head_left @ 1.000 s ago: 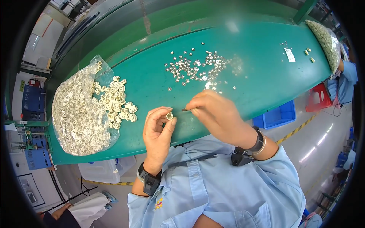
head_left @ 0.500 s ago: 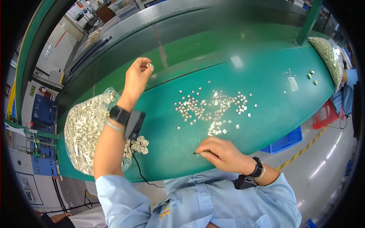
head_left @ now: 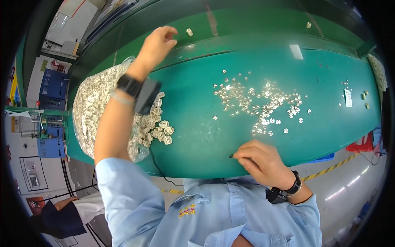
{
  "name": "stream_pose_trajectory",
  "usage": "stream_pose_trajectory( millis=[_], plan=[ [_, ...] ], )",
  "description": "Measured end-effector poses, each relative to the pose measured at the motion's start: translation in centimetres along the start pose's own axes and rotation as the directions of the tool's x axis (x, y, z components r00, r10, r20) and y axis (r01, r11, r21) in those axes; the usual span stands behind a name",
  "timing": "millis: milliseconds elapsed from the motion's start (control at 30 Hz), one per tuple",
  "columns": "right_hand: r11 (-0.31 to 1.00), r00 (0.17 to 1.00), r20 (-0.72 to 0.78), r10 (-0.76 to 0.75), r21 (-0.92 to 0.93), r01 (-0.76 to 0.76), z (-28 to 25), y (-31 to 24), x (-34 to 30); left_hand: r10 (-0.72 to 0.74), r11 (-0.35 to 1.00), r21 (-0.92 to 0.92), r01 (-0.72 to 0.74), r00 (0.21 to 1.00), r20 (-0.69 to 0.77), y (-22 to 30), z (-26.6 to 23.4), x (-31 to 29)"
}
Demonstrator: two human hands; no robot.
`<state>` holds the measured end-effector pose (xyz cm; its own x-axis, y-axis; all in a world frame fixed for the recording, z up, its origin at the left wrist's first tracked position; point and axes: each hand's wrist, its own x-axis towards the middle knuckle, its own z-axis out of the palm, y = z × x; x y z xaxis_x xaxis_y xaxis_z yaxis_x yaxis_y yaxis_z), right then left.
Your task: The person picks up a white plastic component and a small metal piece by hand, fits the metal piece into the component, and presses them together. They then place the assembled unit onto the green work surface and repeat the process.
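Note:
My left hand is stretched out over the green belt, with thumb and fingertips apart and nothing between them. Just beyond its fingertips a small cream plastic part lies on the belt, not touching the hand. My right hand is low over the near side of the table, closed on a thin dark tool; only its tip shows, so its kind is unclear. Beyond that hand many small shiny metal pieces are scattered. Under my left forearm, loose cream plastic parts spill from a large clear bag.
A second cream part sits farther right on the belt. A white paper slip and several small parts lie at the table's right end, near another filled bag. A black cable hangs over the front edge.
My left hand has let go of the cream part, which now lies on the belt, and its fingers have parted. My right hand still grips the dark tool. The whole view has shifted.

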<state>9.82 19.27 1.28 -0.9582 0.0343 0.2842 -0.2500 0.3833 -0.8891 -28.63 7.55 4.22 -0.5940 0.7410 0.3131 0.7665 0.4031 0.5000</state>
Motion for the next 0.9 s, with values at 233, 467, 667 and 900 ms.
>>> stream_pose_trajectory(
  millis=[233,467,667,900],
  plan=[
    [0.998,0.998,-0.059,-0.034,-0.057,0.031,0.4,0.2,-0.5,-0.066,0.981,0.195,0.015,0.964,0.257,7.8,-5.3,-14.2],
    [0.999,0.994,-0.104,0.046,0.009,-0.045,0.5,-0.5,-1.5,0.128,0.916,0.347,-0.201,0.967,0.220,7.3,-3.5,-17.3],
    [0.997,0.955,-0.292,0.050,-0.047,-0.066,-1.4,-0.6,-4.8,-0.171,0.955,-0.232,0.186,0.982,0.083,8.6,-4.4,-17.7],
    [0.953,0.810,-0.572,0.130,-0.152,-0.261,-5.3,0.0,-7.8,-0.393,0.298,-0.911,0.285,0.906,0.155,11.2,-1.9,-20.5]
  ],
)
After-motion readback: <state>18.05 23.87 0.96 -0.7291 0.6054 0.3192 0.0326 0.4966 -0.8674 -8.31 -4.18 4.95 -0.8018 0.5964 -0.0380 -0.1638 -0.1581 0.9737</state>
